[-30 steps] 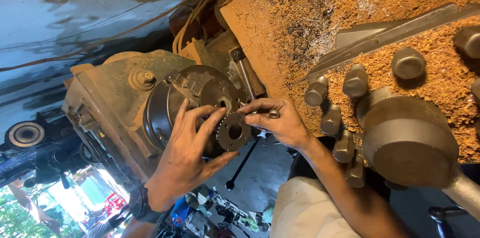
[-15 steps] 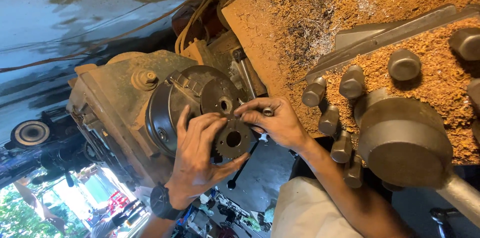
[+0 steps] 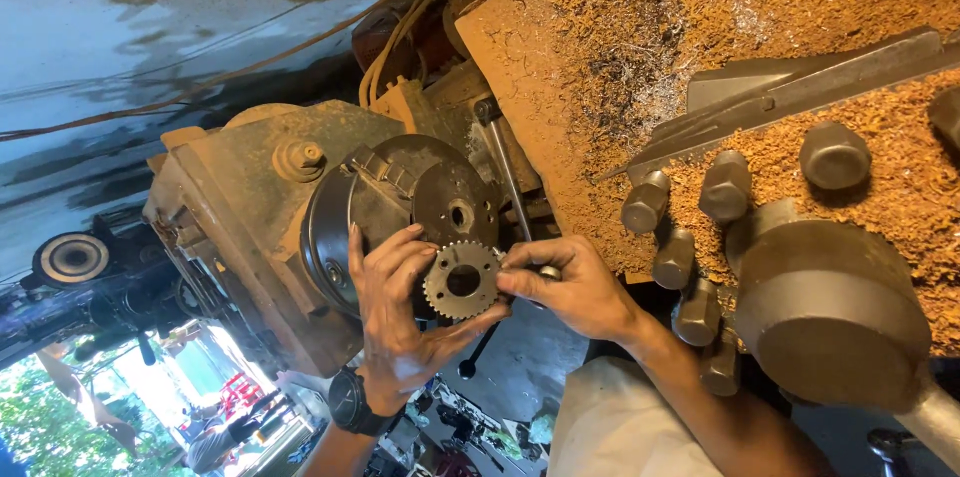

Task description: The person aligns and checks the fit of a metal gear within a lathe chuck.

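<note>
Head view: we record a toothed metal gear (image 3: 461,280) held just in front of the lathe chuck (image 3: 400,212). The left hand (image 3: 400,312) cups it, fingers curled over its upper edge and thumb under its rim. The right hand (image 3: 570,287) pinches the gear's right edge between thumb and fingertips. Beside the right forearm, we note the tool post bolts (image 3: 690,237) on a carriage covered in brown shavings (image 3: 620,47).

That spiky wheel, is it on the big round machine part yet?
Not yet. Both hands, left hand and right hand, hold the toothed wheel just in front of the lathe chuck. The chuck's centre hole is bare, so seating and clamping the wheel looks left to do.
</note>
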